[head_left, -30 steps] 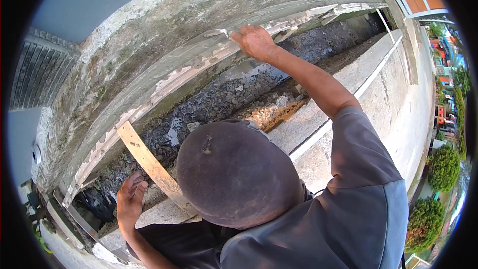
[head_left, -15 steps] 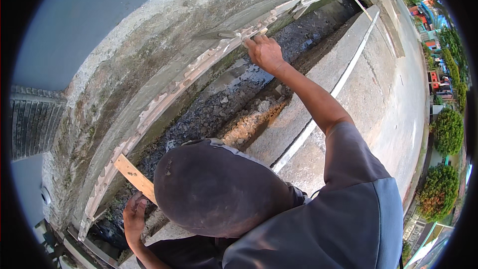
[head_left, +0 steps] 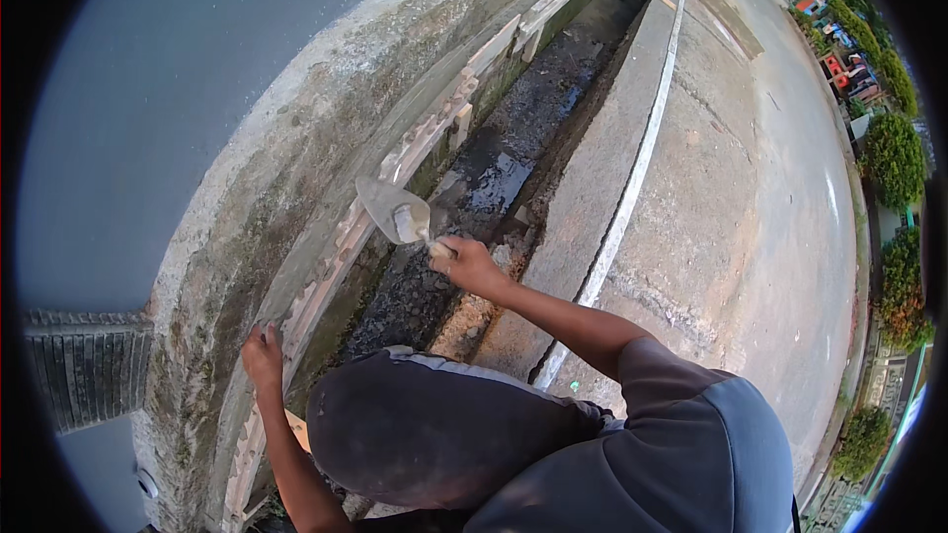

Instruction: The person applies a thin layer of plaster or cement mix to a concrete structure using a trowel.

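Observation:
My right hand [head_left: 474,265] grips the pale handle of a pointed trowel [head_left: 380,199]. The broad metal blade is held over the wooden form board [head_left: 348,239], which runs along the edge of a fresh concrete ledge [head_left: 306,271]; the blade's underside is hidden. Grey mortar smears cover the board's top. Farther down the ledge, my left hand [head_left: 263,357] has its fingers curled together at the concrete surface beside the board. Whether something small sits between those fingertips is hidden.
A ditch [head_left: 504,173] with dark water and rubble runs between the ledge and a concrete slab [head_left: 592,188]. A wooden crosspiece [head_left: 299,431] sits near my left forearm. My dark-clothed knee [head_left: 434,424] juts over the ditch. A grey wall [head_left: 178,89] rises at left.
My right hand has drawn back toward me along the board with the trowel, whose blade now faces up into view. My left hand has moved up from beside the crosspiece onto the ledge.

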Motion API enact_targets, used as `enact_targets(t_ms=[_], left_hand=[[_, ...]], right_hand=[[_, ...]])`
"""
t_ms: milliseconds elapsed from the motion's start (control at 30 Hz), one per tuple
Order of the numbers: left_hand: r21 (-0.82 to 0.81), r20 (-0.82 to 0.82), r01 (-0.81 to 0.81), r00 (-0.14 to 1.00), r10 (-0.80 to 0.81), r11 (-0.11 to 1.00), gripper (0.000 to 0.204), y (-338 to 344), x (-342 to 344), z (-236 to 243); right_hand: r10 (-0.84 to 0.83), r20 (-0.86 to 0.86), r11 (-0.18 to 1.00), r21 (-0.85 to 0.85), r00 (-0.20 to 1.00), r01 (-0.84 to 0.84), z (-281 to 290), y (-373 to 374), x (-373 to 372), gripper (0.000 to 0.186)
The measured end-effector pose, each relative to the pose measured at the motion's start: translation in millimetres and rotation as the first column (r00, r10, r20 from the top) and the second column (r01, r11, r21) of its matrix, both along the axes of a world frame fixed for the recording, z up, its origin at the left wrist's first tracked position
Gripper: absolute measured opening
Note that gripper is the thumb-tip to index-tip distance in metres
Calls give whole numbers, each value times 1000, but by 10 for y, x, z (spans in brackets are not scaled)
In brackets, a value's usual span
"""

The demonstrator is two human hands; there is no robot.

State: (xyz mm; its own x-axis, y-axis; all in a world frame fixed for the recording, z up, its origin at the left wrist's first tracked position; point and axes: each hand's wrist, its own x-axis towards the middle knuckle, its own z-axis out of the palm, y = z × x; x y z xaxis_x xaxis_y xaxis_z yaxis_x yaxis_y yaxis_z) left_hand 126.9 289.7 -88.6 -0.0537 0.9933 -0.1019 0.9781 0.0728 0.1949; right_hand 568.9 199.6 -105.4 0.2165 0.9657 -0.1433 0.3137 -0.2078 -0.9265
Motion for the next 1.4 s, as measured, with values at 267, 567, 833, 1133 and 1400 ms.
enact_targets(t_ms=[267, 567, 833, 1133, 1400], left_hand=[[-92, -120, 95, 987, -106, 991, 30, 488, 233, -541], [-135, -70, 148, 985, -159, 980, 28, 781, 475, -419], [-1, 24, -90, 996, 90, 996, 30, 437, 317, -131], [-156, 85, -25, 996, 38, 987, 37, -1280, -1018, 512], [-102, 142, -622, 763, 631, 776, 35, -4115, -2530, 933]], right_hand=[[153, 51, 959, -248, 987, -136, 60, -860, -106, 31], [121, 42, 944, -315, 992, -102, 399, -648, -13, 33], [176, 101, 962, -230, 979, -149, 215, -482, -266, 42], [90, 643, 960, 147, 760, -238, 52, 268, -449, 45], [337, 814, 806, 10, 474, -591, 284, 821, -831, 42]])
